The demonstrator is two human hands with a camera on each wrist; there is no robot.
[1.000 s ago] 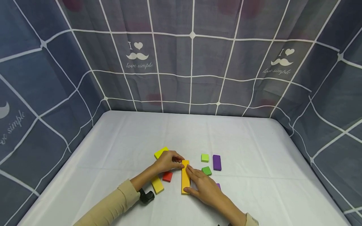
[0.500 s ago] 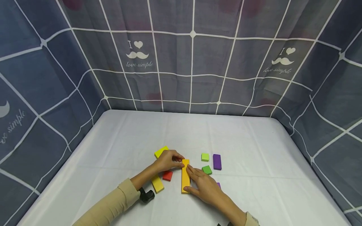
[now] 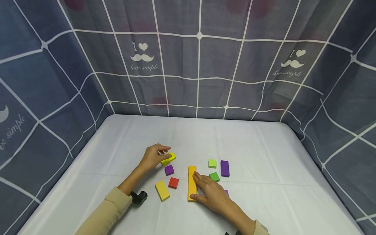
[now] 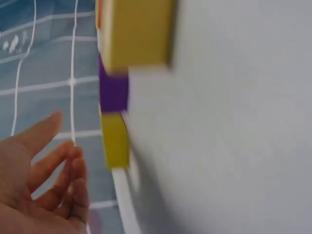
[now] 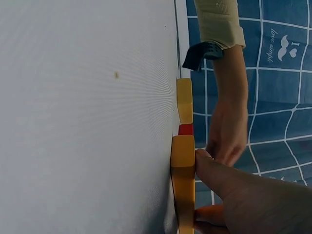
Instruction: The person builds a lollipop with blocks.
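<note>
My left hand point(image 3: 153, 157) is over a yellow block point(image 3: 169, 159) at the back left, thumb and fingers apart. In the left wrist view its fingers point(image 4: 63, 180) are loosely bent with nothing between them, clear of the yellow block point(image 4: 115, 141). My right hand point(image 3: 210, 192) rests with thumb and fairly straight fingers on a long orange block point(image 3: 191, 187). The right wrist view has the thumb point(image 5: 207, 168) on top of this orange block point(image 5: 183, 151). A short orange block point(image 3: 192, 169) sits against its far end.
Left of the orange pair lie a purple block point(image 3: 169, 170), a red block point(image 3: 173, 183) and another yellow block point(image 3: 162, 191). To the right are light green point(image 3: 212, 163), green point(image 3: 214, 177) and purple point(image 3: 225, 168) blocks. Another purple block point(image 3: 227, 192) is partly hidden behind my right hand.
My left hand has left the far end of the orange blocks and moved left and back to the yellow block, uncovering a purple block. My right hand stays on the orange block.
</note>
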